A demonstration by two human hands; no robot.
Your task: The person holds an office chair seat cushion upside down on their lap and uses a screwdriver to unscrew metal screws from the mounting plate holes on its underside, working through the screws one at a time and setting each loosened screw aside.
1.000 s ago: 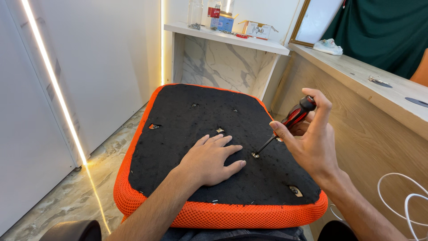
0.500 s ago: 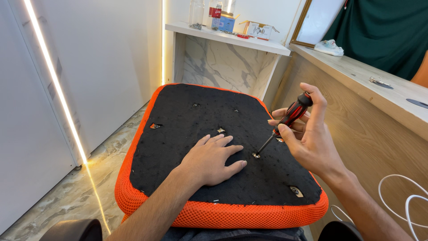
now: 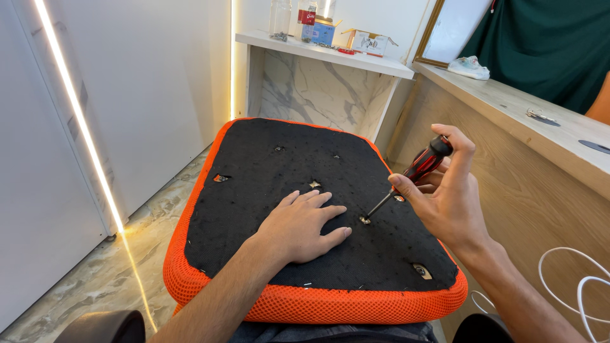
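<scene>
An orange mesh chair seat (image 3: 305, 305) lies upside down in front of me, its black fabric underside (image 3: 279, 171) facing up with several small mounting holes. My left hand (image 3: 302, 225) rests flat on the black fabric, fingers spread. My right hand (image 3: 448, 197) grips a screwdriver (image 3: 419, 168) with a red and black handle. Its thin shaft slants down to a screw (image 3: 365, 220) near the middle of the underside, just right of my left fingertips.
A marble-look shelf unit (image 3: 324, 54) with jars and small boxes stands behind the seat. A wooden counter (image 3: 527, 127) runs along the right, with white cables (image 3: 575, 279) hanging beside it. White panels with a lit strip (image 3: 82, 127) line the left. Marble floor lies below.
My right hand has tilted the screwdriver handle a little and shifted its grip, with the tip staying on the same screw. My left hand has not moved.
</scene>
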